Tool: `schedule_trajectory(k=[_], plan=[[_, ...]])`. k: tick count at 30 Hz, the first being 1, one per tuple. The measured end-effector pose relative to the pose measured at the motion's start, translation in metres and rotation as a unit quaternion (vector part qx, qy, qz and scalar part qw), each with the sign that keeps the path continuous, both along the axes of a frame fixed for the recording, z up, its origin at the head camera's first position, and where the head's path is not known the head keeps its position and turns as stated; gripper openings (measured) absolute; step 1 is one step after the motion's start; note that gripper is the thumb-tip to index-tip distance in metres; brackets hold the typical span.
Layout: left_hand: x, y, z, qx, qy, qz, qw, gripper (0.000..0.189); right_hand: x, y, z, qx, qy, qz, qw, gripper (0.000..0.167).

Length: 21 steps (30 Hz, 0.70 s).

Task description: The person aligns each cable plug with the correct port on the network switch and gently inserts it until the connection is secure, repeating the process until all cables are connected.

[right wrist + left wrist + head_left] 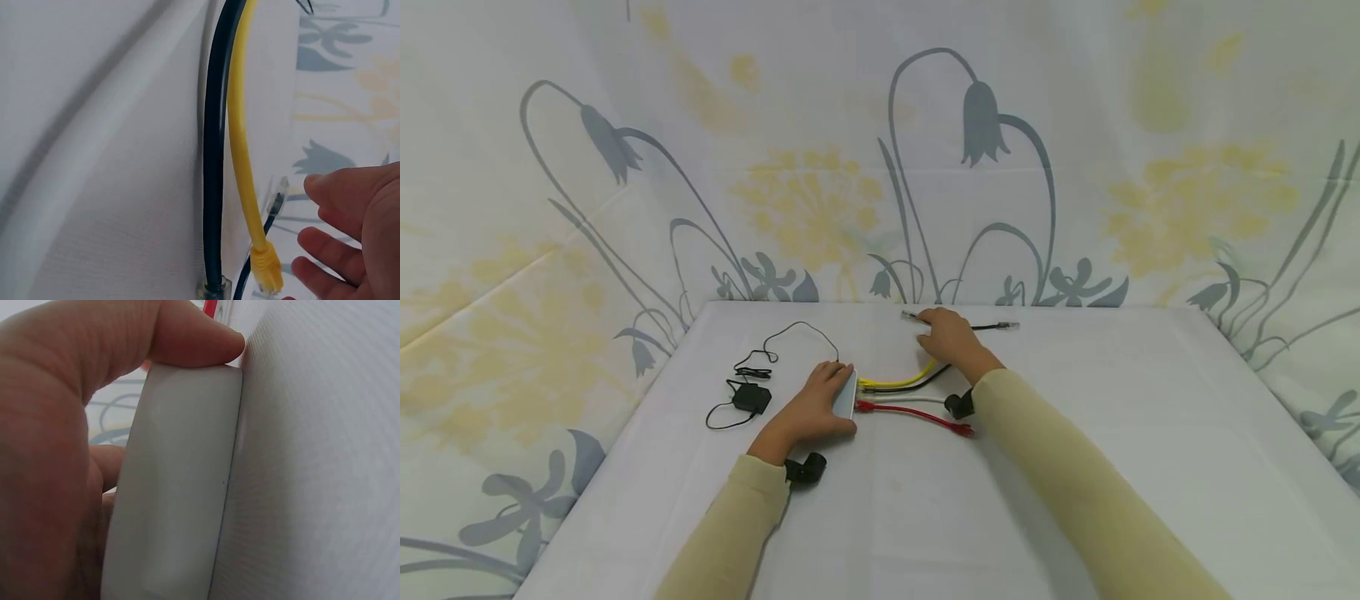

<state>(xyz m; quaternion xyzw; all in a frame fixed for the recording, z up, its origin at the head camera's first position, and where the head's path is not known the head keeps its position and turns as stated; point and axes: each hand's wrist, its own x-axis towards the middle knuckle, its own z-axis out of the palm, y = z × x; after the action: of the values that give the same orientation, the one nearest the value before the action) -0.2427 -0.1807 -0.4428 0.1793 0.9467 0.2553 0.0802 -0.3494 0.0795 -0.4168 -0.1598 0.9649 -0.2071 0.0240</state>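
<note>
My left hand [816,406] grips a small white network box [845,397], thumb along its near end and fingers across the far side. From the box's right side run a yellow network cable [891,384], a black cable [917,383], a white cable [910,399] and a red cable [917,412]. Toward the back, my right hand [953,337] reaches over a short loose black cable [985,327] with clear plugs. In the right wrist view, its fingers [331,244] are loosely bent, apart from the yellow plug [267,269] and the loose cable's clear plug [279,195].
Left of the box lies a black power adapter [751,398], its thin cord [801,323] looping to the box's far end. The white-covered table [1075,467] meets a flower-patterned cloth [820,125] behind and at both sides.
</note>
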Motion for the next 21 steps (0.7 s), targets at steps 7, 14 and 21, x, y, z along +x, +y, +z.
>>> schedule_trajectory(k=[7,14,21], plan=[[-0.001,-0.001,-0.002,-0.002,0.004,0.002,1.0000,0.096,-0.011,-0.001,-0.006,0.004,-0.032,-0.020,0.9993,0.042],[-0.002,-0.001,-0.003,0.004,0.003,0.003,1.0000,0.096,-0.016,-0.001,-0.007,0.016,-0.054,-0.014,0.9983,0.039],[0.000,0.000,-0.001,0.006,0.000,0.005,1.0000,0.096,-0.019,0.001,-0.010,0.035,-0.079,-0.018,0.9961,0.040]])
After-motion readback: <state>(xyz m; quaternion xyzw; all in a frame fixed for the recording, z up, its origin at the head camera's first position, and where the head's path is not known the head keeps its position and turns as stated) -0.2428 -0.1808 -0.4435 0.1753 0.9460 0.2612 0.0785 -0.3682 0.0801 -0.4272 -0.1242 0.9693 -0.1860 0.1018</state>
